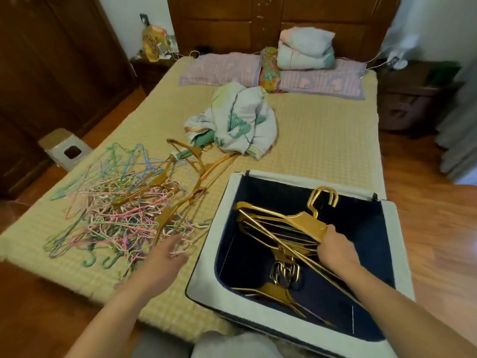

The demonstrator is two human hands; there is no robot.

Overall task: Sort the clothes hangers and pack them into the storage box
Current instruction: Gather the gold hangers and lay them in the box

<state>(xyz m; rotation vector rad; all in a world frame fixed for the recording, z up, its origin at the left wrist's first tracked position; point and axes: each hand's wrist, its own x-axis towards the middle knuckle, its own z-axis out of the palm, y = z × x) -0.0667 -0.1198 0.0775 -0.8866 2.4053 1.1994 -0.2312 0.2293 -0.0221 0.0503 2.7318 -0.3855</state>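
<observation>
- My right hand (pixel 335 248) is inside the open fabric storage box with the pale rim and dark navy lining (pixel 391 228), fingers curled round the shoulder of a bundle of gold metal hangers (pixel 296 223).
- That bundle lies tilted across the box, its hooks (pixel 325 196) sticking up toward the far wall and its long bars running down toward the near right corner.
- More gold hangers (pixel 273 290) lie lower in the box, near its front wall, with a cluster of hooks between them and the bundle I hold.
- My left hand (pixel 167 250) hangs over the near edge of the tangled heap of thin, coloured wire hangers (pixel 113 210), pink, green, blue and white; the fingers look loosely spread and grip nothing, though the hand is blurred.
- Several gold hangers (pixel 196 174) lie on top of that heap and just beyond it, loose on the yellow checked bed mat (pixel 322 140).
- The box stands on the mat at the near right, just beside the heap.
- A crumpled pale floral cloth (pixel 240 117) lies on the mat behind the hangers; lilac pillows (pixel 322 81) and folded bedding (pixel 305 47) sit by the wooden headboard.
</observation>
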